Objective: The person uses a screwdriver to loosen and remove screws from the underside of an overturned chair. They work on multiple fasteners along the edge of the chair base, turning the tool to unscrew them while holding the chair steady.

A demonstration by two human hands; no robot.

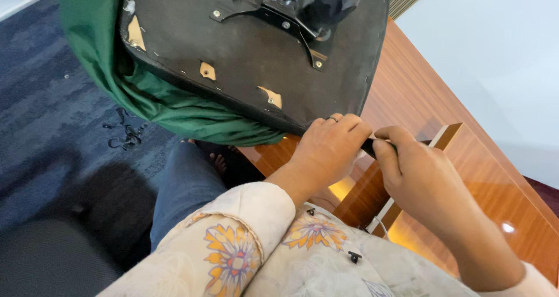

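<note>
An upturned office chair seat (244,46) lies on the wooden desk, its black underside up, with a metal mounting bracket (291,11) bolted at the top. Green fabric (145,93) wraps around its left and lower edge. My left hand (329,148), a ring on one finger, grips the seat's near corner, fingers curled over the edge. My right hand (416,174) pinches a small dark object at that same corner, right beside the left hand; what the object is stays hidden between the fingers.
The glossy brown wooden desk (495,180) runs along the right, beside a white wall. Blue patterned carpet (52,110) covers the floor at left, with a small tangle of black cord (125,135) on it. My knee in jeans and a bare foot show below the seat.
</note>
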